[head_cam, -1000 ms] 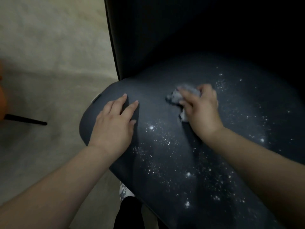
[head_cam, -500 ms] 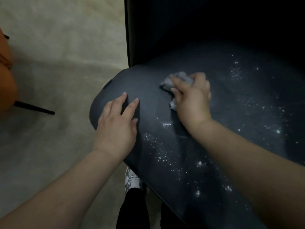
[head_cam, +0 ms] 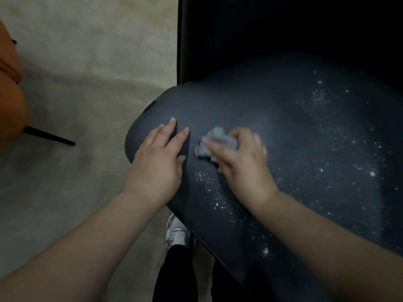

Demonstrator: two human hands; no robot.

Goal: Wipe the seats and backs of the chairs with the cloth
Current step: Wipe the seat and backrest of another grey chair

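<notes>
A dark blue-grey chair seat (head_cam: pixel 305 131) fills the right of the view, speckled with white dust. Its black back (head_cam: pixel 250 29) rises at the top. My left hand (head_cam: pixel 159 162) lies flat on the seat's left edge, fingers straight. Just to its right, my right hand (head_cam: pixel 242 164) grips a crumpled grey cloth (head_cam: pixel 218 140) and presses it onto the seat. Most of the cloth is hidden under the fingers. The right hand is blurred.
Beige carpet (head_cam: pixel 76 83) lies to the left. An orange chair (head_cam: pixel 11 94) with a thin black leg (head_cam: pixel 50 137) stands at the far left edge. My white shoe (head_cam: pixel 175 234) and black trouser leg show below the seat's front edge.
My right hand has slid the cloth leftward and toward me across the seat, ending close beside my left hand. The left hand has stayed planted on the seat edge.
</notes>
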